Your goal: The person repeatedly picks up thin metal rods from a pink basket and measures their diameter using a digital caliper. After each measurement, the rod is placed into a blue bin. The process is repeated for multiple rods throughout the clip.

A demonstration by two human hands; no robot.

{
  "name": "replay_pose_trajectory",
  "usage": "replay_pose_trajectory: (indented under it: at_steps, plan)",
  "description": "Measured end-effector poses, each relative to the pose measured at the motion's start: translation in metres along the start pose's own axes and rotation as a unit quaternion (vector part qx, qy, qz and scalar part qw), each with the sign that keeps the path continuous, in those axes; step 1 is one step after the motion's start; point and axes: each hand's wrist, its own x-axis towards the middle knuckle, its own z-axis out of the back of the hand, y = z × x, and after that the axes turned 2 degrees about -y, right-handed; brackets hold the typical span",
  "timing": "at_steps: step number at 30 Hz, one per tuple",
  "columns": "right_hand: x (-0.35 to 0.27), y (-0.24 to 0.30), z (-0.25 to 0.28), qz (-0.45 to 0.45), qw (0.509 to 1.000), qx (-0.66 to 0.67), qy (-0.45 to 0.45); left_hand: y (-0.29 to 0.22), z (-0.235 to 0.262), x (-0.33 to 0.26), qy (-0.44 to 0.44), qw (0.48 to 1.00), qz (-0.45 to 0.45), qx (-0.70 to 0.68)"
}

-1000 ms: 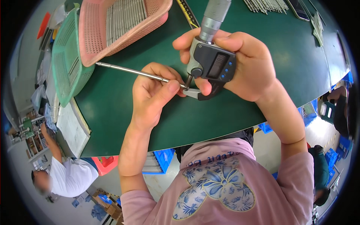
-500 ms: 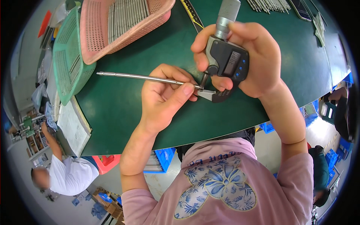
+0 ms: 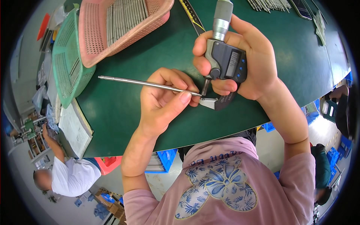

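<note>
My left hand (image 3: 161, 101) pinches a thin metal rod (image 3: 129, 81) between thumb and fingers near its right end. The rod's other end points to the left over the green table. A digital micrometer (image 3: 229, 62) is gripped in my right hand (image 3: 255, 56), its thimble pointing away from me and its frame lowest. The rod's right tip lies at the gap between the micrometer's spindle and anvil; whether both faces touch it is too small to tell. My right thumb is up beside the thimble, and the fingers curl around the frame.
A pink basket (image 3: 90, 41) holding several metal rods stands at the back left, with a green basket (image 3: 62, 71) beside it. Papers (image 3: 77, 127) lie at the table's left edge. More rods (image 3: 269, 4) and a phone (image 3: 301, 9) are at the far right. A person in white (image 3: 75, 176) works at left.
The rod has turned in my left hand, and its tip sits slightly lower. The micrometer has shifted a little down and tilted more upright. My right thumb has come away from the thimble.
</note>
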Motion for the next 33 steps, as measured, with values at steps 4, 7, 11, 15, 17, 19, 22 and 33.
replay_pose_trajectory:
  at_steps: [4,7,11,15,17,19,22,33]
  plan:
    - [-0.001,-0.001,-0.002,0.000,1.000,0.010,-0.006,-0.001,-0.001,0.001,0.007,1.000,-0.004,0.009]
    - [0.001,0.000,-0.001,-0.013,1.000,0.002,-0.013,-0.001,-0.001,0.000,0.006,1.000,-0.003,0.013]
    - [0.002,-0.004,0.014,-0.017,1.000,-0.005,-0.018,0.000,-0.001,0.001,0.012,1.000,-0.002,0.016]
    - [0.002,0.002,0.005,-0.021,0.996,-0.073,-0.036,0.003,0.000,0.001,0.007,1.000,-0.016,0.012]
    - [0.002,0.003,0.004,-0.011,0.992,-0.114,-0.047,0.001,-0.003,-0.001,-0.017,1.000,0.001,0.024]
    - [0.002,0.003,0.005,-0.004,0.992,-0.119,-0.043,0.000,-0.002,-0.002,-0.031,0.999,0.020,0.031]
    - [0.002,0.001,0.004,0.012,0.989,-0.137,-0.045,0.003,-0.003,0.000,-0.043,0.997,0.026,0.050]
    - [0.002,0.001,0.003,-0.029,0.996,-0.063,-0.062,0.001,-0.001,0.000,-0.004,1.000,0.004,0.005]
